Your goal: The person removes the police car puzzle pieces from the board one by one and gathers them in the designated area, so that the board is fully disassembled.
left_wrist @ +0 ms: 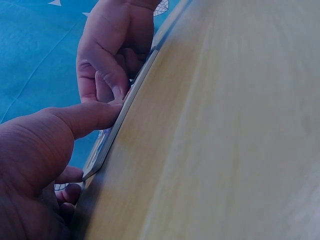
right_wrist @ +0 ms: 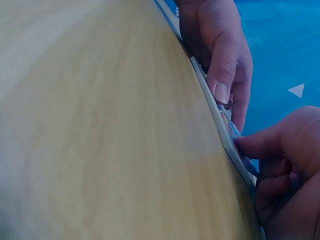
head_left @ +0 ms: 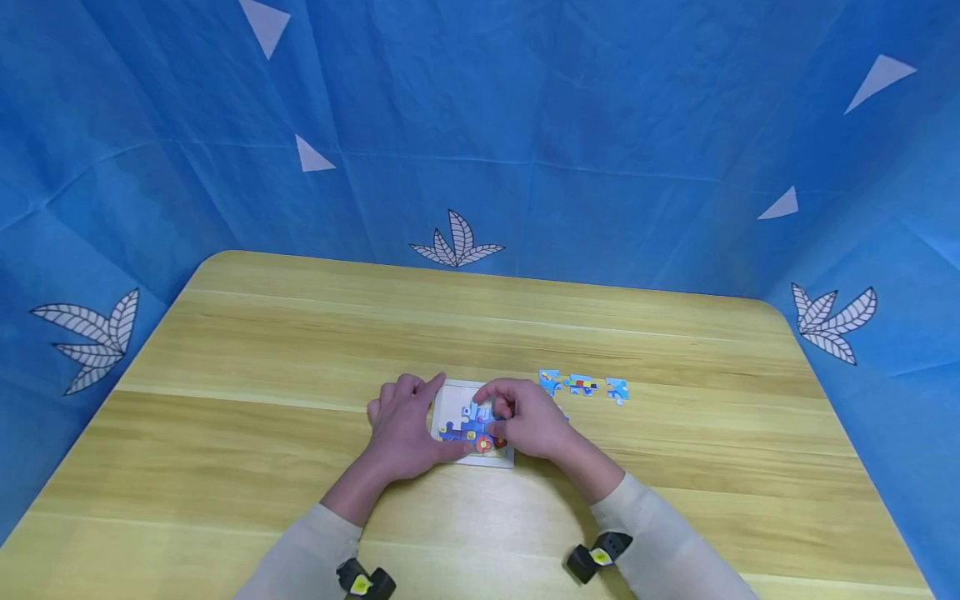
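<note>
A shallow white puzzle tray (head_left: 451,403) lies on the table, with joined blue jigsaw pieces (head_left: 453,432) and red-and-yellow round shapes in its lower part. My left hand (head_left: 403,429) spans the tray's left side, its straight thumb resting on the front edge and the index finger near the back corner. Over the tray's right half, my right hand (head_left: 534,421) pinches a puzzle piece between thumb and index finger; the fingers mostly hide that piece. In the right wrist view, the right thumb (right_wrist: 257,144) touches down at the tray surface.
Several loose puzzle pieces (head_left: 581,384) lie to the right of the tray, one partly hidden behind the right hand. The wooden table (head_left: 247,350) has rounded back corners. A blue cloth (head_left: 600,108) with white shapes hangs around it.
</note>
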`<state>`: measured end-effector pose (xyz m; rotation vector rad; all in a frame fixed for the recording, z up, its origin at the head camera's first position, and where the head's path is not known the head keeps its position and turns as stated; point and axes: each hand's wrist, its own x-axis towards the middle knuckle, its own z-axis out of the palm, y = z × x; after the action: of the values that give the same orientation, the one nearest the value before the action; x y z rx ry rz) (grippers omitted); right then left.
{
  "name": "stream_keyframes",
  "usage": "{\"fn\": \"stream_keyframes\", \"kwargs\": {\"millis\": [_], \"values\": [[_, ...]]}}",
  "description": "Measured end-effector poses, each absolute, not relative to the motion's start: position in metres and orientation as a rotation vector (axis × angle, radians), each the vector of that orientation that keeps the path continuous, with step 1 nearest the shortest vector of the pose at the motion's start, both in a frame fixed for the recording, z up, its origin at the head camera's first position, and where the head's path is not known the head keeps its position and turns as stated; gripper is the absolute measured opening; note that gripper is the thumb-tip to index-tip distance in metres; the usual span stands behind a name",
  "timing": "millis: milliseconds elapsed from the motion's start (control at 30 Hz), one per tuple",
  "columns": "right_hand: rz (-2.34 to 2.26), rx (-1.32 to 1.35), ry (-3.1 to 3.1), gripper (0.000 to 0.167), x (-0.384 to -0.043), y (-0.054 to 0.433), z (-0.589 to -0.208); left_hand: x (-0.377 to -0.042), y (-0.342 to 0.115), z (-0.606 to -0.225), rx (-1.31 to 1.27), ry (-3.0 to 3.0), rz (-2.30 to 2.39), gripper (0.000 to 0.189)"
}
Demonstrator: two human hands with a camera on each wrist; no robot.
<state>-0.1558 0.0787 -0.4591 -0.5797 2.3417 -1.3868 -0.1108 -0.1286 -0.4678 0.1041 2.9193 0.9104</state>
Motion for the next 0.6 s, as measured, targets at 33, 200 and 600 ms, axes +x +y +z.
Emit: {"fn": "stream_keyframes", "kwargs": {"millis": [33,200,600], "values": [[-1.389,-0.569,2.345,0.035,-0.1555,0.0784,-0.459,-0.1109,-0.1286,-0.4677,0.103,2.918,0.911,0.107],[-1.43,-0.532,2.331,0.035,-0.1561,0.0775,-0.4592,-0.1111,-0.1281,-0.4684,0.103,2.921,0.915,0.107],[-1.346,-0.587,2.335,0.033,-0.161,0.0804,-0.4608,-0.1108,-0.1281,-0.469,0.117,2.929,0.925,0.107]]}}
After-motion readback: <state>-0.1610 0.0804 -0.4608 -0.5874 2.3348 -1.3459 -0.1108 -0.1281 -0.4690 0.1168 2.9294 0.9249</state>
